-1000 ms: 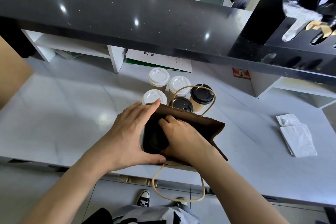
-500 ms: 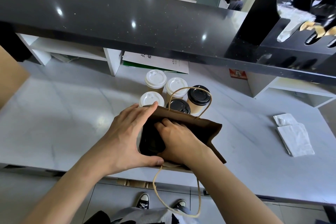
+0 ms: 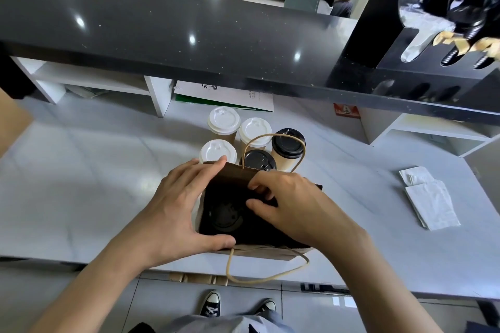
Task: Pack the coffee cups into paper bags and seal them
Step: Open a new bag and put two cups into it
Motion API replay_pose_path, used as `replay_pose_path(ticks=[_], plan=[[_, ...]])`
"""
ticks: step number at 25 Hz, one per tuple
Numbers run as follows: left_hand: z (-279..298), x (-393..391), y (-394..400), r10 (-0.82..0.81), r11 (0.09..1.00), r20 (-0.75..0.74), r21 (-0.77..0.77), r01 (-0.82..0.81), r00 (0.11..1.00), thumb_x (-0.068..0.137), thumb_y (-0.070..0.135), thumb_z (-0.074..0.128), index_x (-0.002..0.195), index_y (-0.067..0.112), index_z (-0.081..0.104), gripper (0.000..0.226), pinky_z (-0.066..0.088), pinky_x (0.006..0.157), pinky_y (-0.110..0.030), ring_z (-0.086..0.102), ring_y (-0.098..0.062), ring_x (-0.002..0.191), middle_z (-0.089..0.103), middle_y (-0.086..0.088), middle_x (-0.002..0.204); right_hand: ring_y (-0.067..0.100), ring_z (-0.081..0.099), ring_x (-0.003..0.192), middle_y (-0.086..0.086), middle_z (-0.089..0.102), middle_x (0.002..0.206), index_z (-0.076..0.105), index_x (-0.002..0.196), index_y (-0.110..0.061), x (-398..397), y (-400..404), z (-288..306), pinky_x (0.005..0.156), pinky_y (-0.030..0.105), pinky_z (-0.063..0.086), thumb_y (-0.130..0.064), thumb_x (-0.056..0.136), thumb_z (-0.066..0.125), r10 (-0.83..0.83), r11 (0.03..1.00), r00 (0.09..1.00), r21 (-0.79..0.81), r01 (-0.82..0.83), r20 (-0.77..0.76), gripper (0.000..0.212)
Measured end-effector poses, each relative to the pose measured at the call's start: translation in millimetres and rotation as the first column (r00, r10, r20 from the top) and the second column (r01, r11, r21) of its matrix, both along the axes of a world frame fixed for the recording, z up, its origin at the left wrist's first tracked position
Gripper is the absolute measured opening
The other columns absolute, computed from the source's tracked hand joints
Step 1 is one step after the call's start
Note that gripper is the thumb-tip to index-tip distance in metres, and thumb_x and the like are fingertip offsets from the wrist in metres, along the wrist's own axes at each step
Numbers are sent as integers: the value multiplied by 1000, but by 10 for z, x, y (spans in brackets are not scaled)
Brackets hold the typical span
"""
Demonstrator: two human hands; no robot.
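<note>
A brown paper bag (image 3: 266, 251) with twine handles stands open at the counter's near edge. A black-lidded cup (image 3: 226, 215) sits deep inside it. My left hand (image 3: 176, 208) holds the bag's left rim, thumb on the near side and fingers on the far side. My right hand (image 3: 295, 203) has its fingers curled over the bag's mouth, just right of that cup's lid. Behind the bag stand three white-lidded cups (image 3: 223, 120) and two black-lidded cups (image 3: 288, 143).
White napkins (image 3: 430, 204) lie on the counter (image 3: 81, 184) to the right. A raised black ledge (image 3: 189, 43) overhangs the back, with white shelves (image 3: 89, 81) and a booklet (image 3: 224, 94) beneath. A black cutlery holder (image 3: 443, 43) stands at the upper right.
My right hand has come up out of the bag, and its fingers now curl over the opening. The black lid inside is now visible. The left hand stays on the rim.
</note>
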State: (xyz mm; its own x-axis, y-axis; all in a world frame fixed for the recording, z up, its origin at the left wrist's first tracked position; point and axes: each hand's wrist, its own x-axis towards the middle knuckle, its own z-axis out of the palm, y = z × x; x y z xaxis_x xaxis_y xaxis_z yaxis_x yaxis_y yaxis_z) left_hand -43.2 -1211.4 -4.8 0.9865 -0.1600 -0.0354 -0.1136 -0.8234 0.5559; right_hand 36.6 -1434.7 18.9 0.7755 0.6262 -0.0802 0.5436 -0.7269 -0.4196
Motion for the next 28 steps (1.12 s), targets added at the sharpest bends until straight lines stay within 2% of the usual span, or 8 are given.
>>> replay_pose_path(ticks=[4, 7, 10, 17, 19, 22, 25, 28], plan=[[-17, 5, 11, 2, 1000, 26, -21, -1, 1000, 61, 68, 84, 154, 57, 9, 120, 16, 111, -16, -6, 19, 143, 1, 59, 136, 5, 64, 79, -14, 66, 80, 66, 94, -32, 34, -202, 257, 70, 28, 54, -40, 95, 63, -111, 975, 994, 189, 113, -20, 8], [-48, 23, 16, -12, 999, 29, -39, 13, 1000, 62, 66, 85, 155, 55, 12, 119, 17, 114, -19, -2, 12, 147, 10, 48, 146, 9, 62, 74, -16, 63, 72, 67, 86, -29, 70, -323, 417, 63, 21, 49, -31, 94, 66, -181, 926, 983, 343, 158, 37, 9], [-69, 38, 24, -23, 998, 40, -52, 25, 999, 62, 65, 85, 155, 54, 17, 115, 15, 115, -17, 2, 10, 148, 13, 47, 147, 14, 61, 71, -14, 63, 69, 68, 82, -25, 197, -418, 430, 61, 20, 47, -27, 93, 67, -269, 867, 958, 458, 197, 98, 11], [-61, 18, 10, -18, 998, 33, -57, 19, 999, 63, 65, 84, 155, 53, 16, 115, 18, 117, -20, 2, 5, 150, 13, 41, 152, 9, 61, 69, -15, 64, 71, 69, 89, -25, 614, -559, 59, 65, 31, 54, -27, 95, 67, -399, 867, 908, 376, 327, 130, 6], [-55, 12, -2, -10, 998, 38, -58, 12, 999, 63, 65, 85, 155, 53, 16, 115, 18, 116, -20, 4, 4, 150, 14, 39, 153, 7, 62, 73, -13, 65, 75, 68, 98, -26, 736, -557, -107, 68, 35, 56, -29, 95, 67, -412, 873, 905, 332, 357, 108, 4], [-65, 2, -11, 2, 999, 43, -54, 1, 999, 63, 65, 83, 155, 54, 16, 114, 19, 118, -23, 3, 2, 151, 15, 39, 153, 9, 61, 83, -9, 63, 93, 60, 124, -27, 922, -523, -325, 74, 32, 56, -31, 96, 68, -424, 885, 902, 247, 394, 78, 30], [-75, -4, -18, 7, 999, 43, -51, -4, 999, 65, 64, 80, 154, 56, 15, 111, 20, 118, -25, 2, 3, 152, 15, 38, 154, 16, 59, 105, -1, 58, 118, 48, 139, -26, 1091, -461, -499, 88, 35, 54, -32, 94, 72, -431, 886, 901, 217, 410, 55, 52], [-78, -15, -17, 12, 999, 38, -37, -10, 999, 68, 62, 80, 153, 59, 13, 109, 20, 116, -22, -1, 5, 151, 15, 41, 153, 28, 49, 129, 8, 49, 141, 37, 149, -23, 1254, -394, -629, 105, 44, 45, -38, 89, 76, -423, 901, 905, 125, 416, 39, 73]])
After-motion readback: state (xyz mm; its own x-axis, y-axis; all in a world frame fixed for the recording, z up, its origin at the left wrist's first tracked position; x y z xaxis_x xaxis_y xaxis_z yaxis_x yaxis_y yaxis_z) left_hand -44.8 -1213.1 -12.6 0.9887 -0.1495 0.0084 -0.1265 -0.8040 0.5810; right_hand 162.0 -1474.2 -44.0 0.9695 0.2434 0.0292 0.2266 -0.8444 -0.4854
